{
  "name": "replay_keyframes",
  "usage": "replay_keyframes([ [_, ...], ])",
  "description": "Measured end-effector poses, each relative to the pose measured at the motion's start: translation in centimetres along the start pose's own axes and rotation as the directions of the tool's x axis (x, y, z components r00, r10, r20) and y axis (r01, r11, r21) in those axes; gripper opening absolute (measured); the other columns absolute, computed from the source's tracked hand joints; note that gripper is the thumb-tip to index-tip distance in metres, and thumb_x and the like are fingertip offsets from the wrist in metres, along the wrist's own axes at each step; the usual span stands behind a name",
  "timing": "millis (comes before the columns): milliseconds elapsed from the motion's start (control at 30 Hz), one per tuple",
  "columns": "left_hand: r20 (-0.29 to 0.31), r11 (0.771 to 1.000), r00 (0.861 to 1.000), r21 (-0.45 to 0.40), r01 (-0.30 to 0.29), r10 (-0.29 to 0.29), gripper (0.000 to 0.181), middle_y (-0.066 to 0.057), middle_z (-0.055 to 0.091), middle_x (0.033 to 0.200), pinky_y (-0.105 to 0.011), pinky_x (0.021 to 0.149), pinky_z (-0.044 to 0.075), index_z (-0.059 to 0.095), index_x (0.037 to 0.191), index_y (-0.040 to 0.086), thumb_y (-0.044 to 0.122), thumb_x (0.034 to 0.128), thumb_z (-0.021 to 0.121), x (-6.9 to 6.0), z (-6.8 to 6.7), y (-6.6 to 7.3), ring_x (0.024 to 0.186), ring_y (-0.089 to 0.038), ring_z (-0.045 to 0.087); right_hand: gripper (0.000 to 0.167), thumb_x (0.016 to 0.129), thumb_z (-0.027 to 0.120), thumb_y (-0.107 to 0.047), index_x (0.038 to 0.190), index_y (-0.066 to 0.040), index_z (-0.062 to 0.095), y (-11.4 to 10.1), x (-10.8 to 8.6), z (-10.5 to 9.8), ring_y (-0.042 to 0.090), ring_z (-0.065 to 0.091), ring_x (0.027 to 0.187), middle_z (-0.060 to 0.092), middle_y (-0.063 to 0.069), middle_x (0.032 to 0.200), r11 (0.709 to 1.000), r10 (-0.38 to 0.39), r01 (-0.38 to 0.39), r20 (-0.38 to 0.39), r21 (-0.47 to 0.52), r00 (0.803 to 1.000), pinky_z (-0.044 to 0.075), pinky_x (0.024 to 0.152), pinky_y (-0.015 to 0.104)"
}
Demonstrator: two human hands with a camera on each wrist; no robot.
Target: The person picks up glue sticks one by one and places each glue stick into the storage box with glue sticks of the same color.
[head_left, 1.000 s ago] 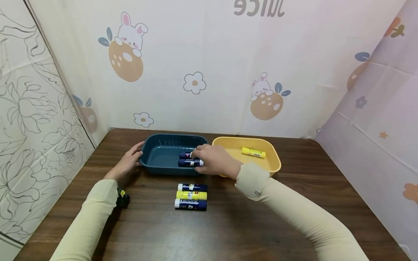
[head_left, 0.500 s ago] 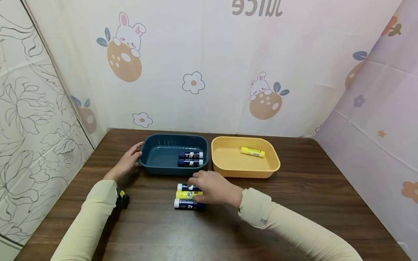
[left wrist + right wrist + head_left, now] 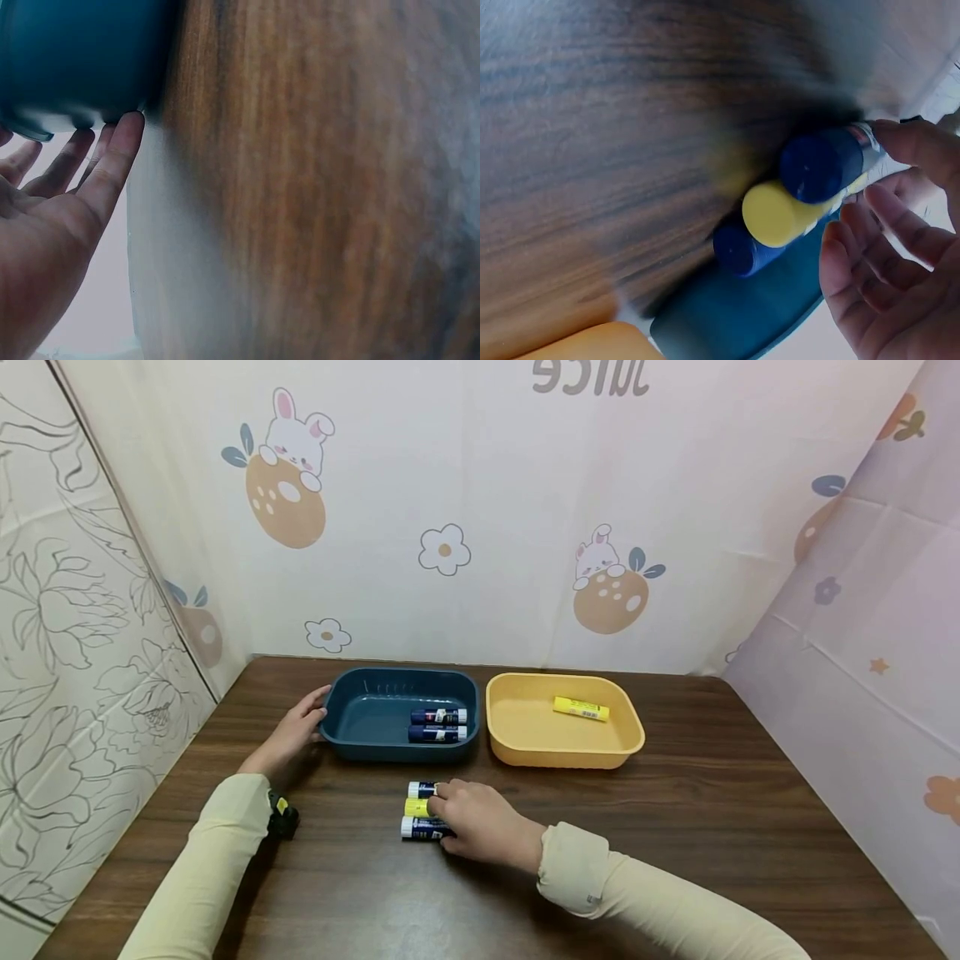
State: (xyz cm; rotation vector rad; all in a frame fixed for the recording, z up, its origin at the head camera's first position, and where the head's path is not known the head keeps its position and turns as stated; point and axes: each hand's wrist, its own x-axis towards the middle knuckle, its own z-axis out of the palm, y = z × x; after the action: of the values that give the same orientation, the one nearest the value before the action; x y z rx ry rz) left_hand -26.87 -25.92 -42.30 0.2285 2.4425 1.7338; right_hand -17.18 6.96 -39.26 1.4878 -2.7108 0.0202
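Three capped glue sticks lie side by side on the table: a navy one [image 3: 422,789] at the back, a yellow one [image 3: 416,807] in the middle and a navy one [image 3: 424,829] nearest me. My right hand [image 3: 483,827] covers their right ends, thumb and fingers about the nearest navy stick, pinching it; the right wrist view shows the thumb [image 3: 915,146] against its side. Fairly straight fingers of my left hand [image 3: 295,729] touch the left end of the dark teal bin [image 3: 390,752]. Two navy glue sticks [image 3: 438,725] lie inside that bin.
Right of the teal bin stands a yellow bin [image 3: 555,757] holding one yellow glue stick [image 3: 581,709]. Both bins are near the back of the brown wooden table [image 3: 675,810], before a printed curtain. A small black device [image 3: 282,818] sits at my left wrist.
My right hand has left the teal bin's right end and come toward me, over the row of glue sticks to the nearest navy one. My left hand stays at the bin.
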Motion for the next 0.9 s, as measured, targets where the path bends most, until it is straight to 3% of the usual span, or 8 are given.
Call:
replay_keyframes([
  [267,-0.012,1.0,1.0,0.0,0.014,-0.014,0.053,-0.032,0.02,0.149,-0.053,0.095,0.043,0.012,0.153,0.007,0.017,0.1042,0.028,-0.1,0.0,0.0,0.126,-0.046,0.037,0.028,0.079,0.075,-0.021,0.103,-0.011,0.066,-0.7,0.2,1.0,0.014,0.056,0.083,0.063,0.001,0.095,0.998,0.001,-0.002,-0.008,-0.07,1.0,0.051,0.07,0.027],
  [567,-0.008,1.0,1.0,-0.003,-0.003,0.003,0.053,-0.034,0.019,0.147,-0.054,0.095,0.043,0.011,0.153,0.004,0.016,0.1041,0.028,-0.1,0.1,0.1,0.126,-0.048,0.036,0.031,0.082,0.074,-0.022,0.109,-0.01,0.066,-1.2,0.5,0.9,0.013,0.058,0.087,0.065,0.002,0.1,0.994,0.01,-0.006,0.034,-0.108,0.999,0.052,0.073,0.025],
  [900,-0.002,1.0,1.0,0.009,-0.003,0.003,0.053,-0.034,0.02,0.147,-0.055,0.095,0.042,0.01,0.153,0.005,0.017,0.1043,0.027,0.0,0.0,-0.1,0.126,-0.048,0.036,0.029,0.083,0.073,-0.018,0.11,-0.009,0.065,-1.4,0.6,0.8,0.014,0.059,0.085,0.065,0.003,0.099,0.995,-0.012,0.016,0.041,-0.103,0.999,0.052,0.073,0.024],
])
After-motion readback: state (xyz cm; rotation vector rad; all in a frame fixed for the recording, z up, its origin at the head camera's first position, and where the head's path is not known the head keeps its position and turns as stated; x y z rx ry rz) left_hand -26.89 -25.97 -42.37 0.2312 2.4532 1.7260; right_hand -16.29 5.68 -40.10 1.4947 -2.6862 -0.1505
